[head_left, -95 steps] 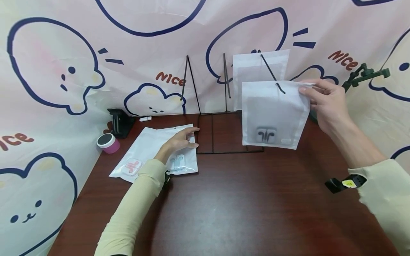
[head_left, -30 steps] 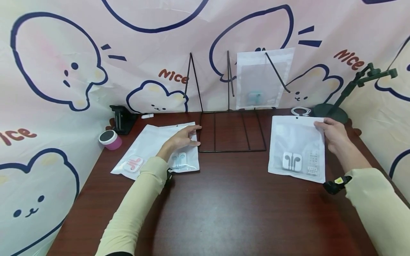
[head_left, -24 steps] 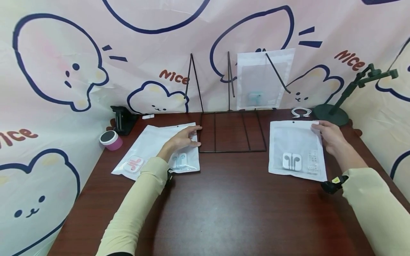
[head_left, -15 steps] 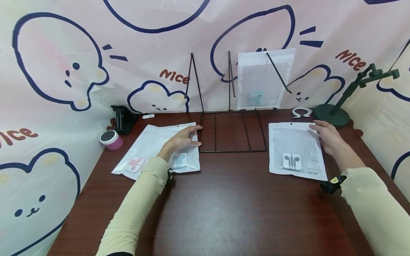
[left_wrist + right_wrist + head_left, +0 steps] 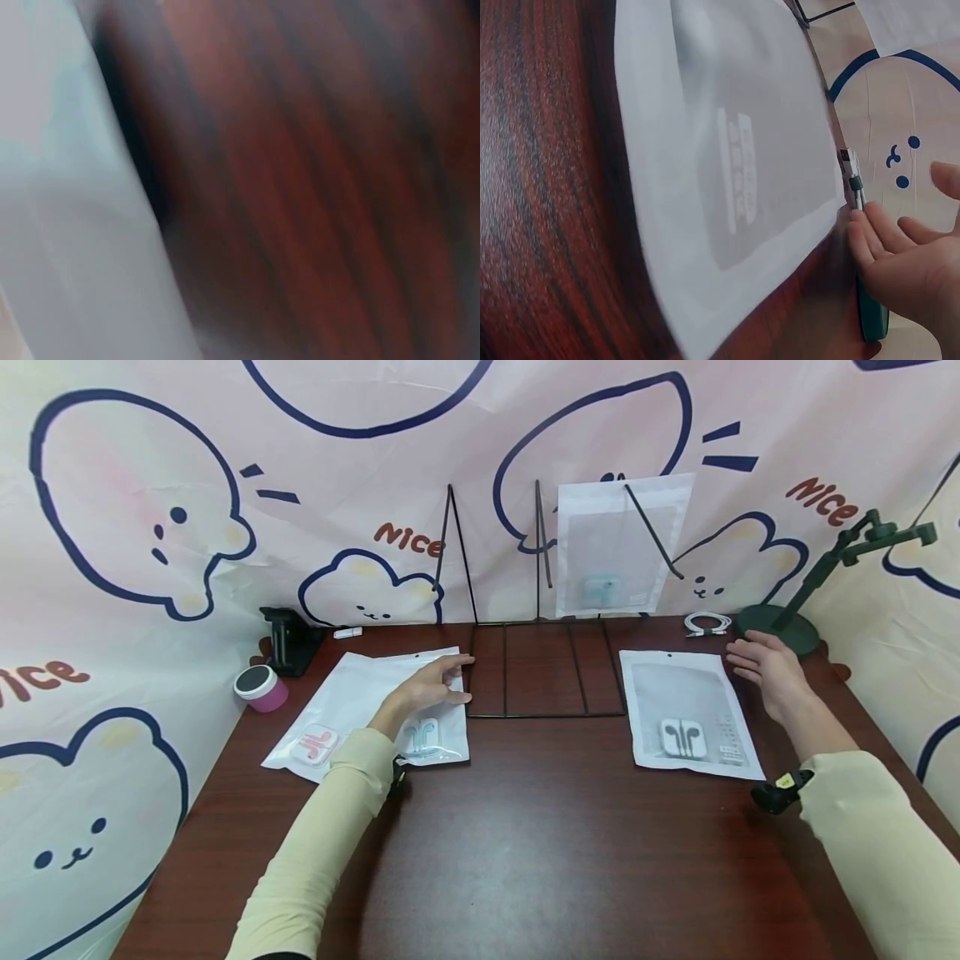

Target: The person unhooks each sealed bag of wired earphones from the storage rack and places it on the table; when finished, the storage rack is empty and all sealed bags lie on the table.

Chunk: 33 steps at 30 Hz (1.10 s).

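Observation:
In the head view a white zip bag lies flat on the right of the table, with a square case of earphones showing through its front. My right hand hovers just beyond its upper right corner, fingers extended and holding nothing; the right wrist view shows the same hand apart from the bag. Over the white bags on the left, my left hand reaches its fingertips to the left edge of the black wire rack. Another bag hangs on the rack's right hook.
Behind the right bag are a coiled white cable and a dark green stand. At the back left stand a pink jar and a black holder, near a small white piece. The rack's other hooks rise at the back.
My right hand has taken the front bag off the right hook, laid it on the table to the right, and let go of its corner. My left hand has stayed in place.

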Available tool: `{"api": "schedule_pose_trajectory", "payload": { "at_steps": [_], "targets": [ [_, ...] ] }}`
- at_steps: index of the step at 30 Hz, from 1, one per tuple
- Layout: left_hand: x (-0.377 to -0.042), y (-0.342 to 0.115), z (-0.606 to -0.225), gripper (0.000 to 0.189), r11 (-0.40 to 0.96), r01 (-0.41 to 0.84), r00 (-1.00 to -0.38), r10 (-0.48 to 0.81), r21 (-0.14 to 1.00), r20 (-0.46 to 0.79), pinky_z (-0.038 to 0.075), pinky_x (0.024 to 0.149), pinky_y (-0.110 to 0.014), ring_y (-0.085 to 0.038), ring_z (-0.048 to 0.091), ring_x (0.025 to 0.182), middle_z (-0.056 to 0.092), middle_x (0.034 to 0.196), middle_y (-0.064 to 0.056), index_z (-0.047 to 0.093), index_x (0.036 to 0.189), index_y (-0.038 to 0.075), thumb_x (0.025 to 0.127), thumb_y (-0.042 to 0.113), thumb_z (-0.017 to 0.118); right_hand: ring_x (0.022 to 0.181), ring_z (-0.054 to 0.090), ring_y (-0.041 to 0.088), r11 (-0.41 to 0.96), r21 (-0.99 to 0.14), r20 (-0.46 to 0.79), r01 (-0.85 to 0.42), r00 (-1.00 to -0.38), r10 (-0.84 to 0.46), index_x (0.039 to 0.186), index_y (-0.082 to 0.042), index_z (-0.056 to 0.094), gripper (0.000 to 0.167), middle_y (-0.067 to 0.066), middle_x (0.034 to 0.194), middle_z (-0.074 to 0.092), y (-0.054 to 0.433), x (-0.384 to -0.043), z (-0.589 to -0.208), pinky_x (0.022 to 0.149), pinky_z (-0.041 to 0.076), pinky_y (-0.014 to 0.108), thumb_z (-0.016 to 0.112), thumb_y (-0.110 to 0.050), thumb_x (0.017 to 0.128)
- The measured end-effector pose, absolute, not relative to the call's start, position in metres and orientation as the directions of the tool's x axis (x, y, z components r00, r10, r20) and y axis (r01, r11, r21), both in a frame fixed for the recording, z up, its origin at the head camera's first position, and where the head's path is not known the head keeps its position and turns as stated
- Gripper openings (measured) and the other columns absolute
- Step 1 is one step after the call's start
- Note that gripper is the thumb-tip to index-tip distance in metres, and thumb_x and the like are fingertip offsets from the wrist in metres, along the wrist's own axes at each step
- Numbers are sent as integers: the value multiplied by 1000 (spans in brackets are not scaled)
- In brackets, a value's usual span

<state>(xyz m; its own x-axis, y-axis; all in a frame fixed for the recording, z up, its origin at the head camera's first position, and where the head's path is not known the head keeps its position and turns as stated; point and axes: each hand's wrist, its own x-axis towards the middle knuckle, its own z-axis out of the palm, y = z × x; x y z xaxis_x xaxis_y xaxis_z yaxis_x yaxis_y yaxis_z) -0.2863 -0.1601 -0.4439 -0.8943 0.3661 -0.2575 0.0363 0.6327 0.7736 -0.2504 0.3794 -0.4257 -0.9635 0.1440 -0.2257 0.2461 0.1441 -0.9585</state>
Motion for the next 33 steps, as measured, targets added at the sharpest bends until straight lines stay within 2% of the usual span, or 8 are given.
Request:
{"api": "schedule_pose_trajectory", "payload": {
  "at_steps": [8, 18, 26, 33],
  "targets": [
    [-285, -160, -441, 77, 627, 40, -895, 369, 778, -252, 34, 119, -53, -35, 42, 142, 41, 158, -15, 39, 161, 23, 95, 12, 75, 157, 25, 25, 21, -987, -156, 158, -983, 95, 169, -22, 7, 80, 8, 173, 21, 383, -252, -427, 128, 17, 37, 48, -51, 107],
    [-285, -160, -443, 76, 630, 51, -896, 372, 775, -243, 33, 120, -54, -35, 38, 146, 40, 159, -15, 39, 161, 22, 95, 11, 74, 155, 28, 22, -91, -995, -49, 48, -999, 6, 165, -28, 27, 64, 1, 171, 28, 374, -257, -406, 126, 22, 31, 56, -31, 108],
    [-286, -159, -443, 76, 635, 47, -896, 368, 771, -248, 33, 120, -54, -35, 38, 145, 40, 159, -15, 39, 161, 23, 95, 12, 75, 155, 30, 17, -143, -990, 16, -16, -1000, 0, 162, -30, 36, 66, 1, 170, 29, 358, -268, -378, 126, 21, 29, 65, -21, 103],
    [-286, -159, -444, 76, 640, 66, -893, 380, 766, -240, 33, 120, -55, -36, 37, 146, 39, 159, -16, 37, 162, 21, 96, 13, 73, 156, 30, 19, -154, -986, 66, -67, -998, 11, 161, -28, 39, 71, 2, 168, 34, 343, -279, -352, 125, 22, 29, 72, -17, 99]
  ]
}}
